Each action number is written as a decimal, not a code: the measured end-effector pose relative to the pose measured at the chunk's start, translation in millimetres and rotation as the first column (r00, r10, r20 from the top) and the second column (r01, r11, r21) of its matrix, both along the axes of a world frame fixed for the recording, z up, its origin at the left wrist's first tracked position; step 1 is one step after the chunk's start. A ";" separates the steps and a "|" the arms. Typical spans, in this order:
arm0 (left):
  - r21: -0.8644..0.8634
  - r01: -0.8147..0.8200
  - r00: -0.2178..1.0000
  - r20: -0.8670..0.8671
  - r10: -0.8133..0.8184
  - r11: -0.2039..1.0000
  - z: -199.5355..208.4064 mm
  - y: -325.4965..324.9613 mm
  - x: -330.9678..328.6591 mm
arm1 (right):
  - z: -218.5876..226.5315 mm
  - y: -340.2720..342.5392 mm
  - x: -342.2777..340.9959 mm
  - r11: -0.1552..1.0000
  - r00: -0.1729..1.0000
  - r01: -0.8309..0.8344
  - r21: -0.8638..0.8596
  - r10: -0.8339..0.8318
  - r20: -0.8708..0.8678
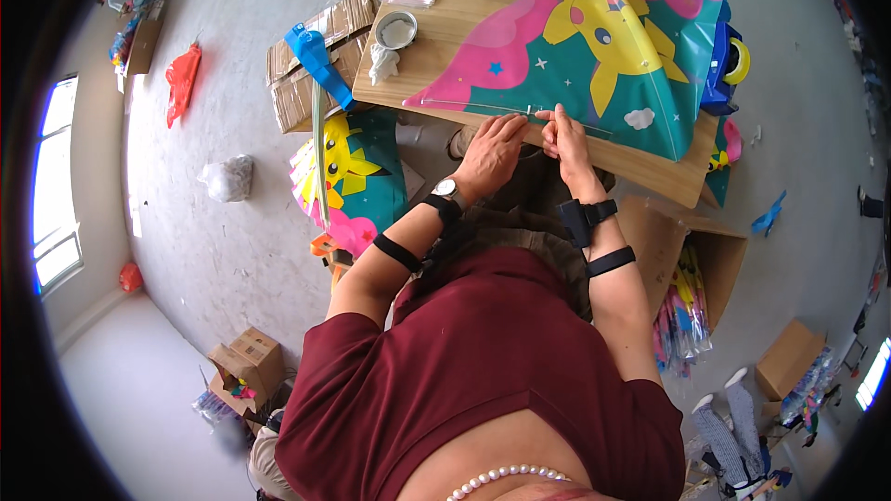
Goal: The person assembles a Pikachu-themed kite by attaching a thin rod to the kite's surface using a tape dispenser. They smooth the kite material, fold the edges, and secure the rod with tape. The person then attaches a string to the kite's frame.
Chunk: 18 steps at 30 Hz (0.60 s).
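Note:
A teal and pink kite (501, 74) with a large yellow cartoon figure lies over the near part of the wooden table (418, 56). A thin pale rod runs along its near edge, with a small whitish piece on it between my hands. My left hand (495, 150) rests flat at that edge, fingers stretched out together, palm down. Beside it, to the right, my right hand (564, 142) is closed at the same edge, fingers curled and the index partly raised. What its fingertips hold, if anything, is too small to make out.
A tape roll (396, 31) and crumpled white tissue (383, 64) sit at the table's left. A blue tape dispenser (721, 70) is at the right edge. A cardboard box (278, 83) stands left; more printed sheets (357, 167) hang below it. An open carton (715, 264) is right of me.

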<state>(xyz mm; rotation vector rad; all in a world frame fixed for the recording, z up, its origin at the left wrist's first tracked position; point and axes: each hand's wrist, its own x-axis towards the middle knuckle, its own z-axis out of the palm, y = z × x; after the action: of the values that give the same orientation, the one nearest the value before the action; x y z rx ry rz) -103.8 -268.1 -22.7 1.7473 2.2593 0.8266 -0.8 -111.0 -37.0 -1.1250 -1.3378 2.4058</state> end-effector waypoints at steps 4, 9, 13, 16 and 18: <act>-0.005 0.002 1.000 0.007 -0.002 1.000 3.0 1.5 -0.9 | -0.7 -2.7 -0.6 1.000 1.000 0.019 0.017 -0.019 0.012; 0.004 0.001 1.000 0.004 -0.001 1.000 3.8 3.9 -0.8 | -2.0 -6.2 -1.3 0.998 0.999 0.039 0.041 -0.040 0.021; 0.028 -0.010 1.000 -0.008 0.010 1.000 4.3 5.8 0.1 | -0.8 -7.8 -2.1 0.998 0.998 0.056 0.042 -0.057 0.019; 0.036 -0.010 1.000 -0.017 0.011 0.999 3.2 6.6 0.4 | -2.1 -7.9 -2.2 0.997 0.998 0.064 0.040 -0.065 0.012; 0.036 -0.012 1.000 -0.028 0.013 0.999 0.9 6.9 0.5 | -3.5 -8.0 -2.5 0.997 0.998 0.065 0.041 -0.065 0.013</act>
<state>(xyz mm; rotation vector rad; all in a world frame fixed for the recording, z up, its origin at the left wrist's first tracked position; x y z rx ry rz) -103.3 -261.2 -21.8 1.7733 2.2887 0.8558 -3.2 -119.0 -40.5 -1.1586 -1.3270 2.3186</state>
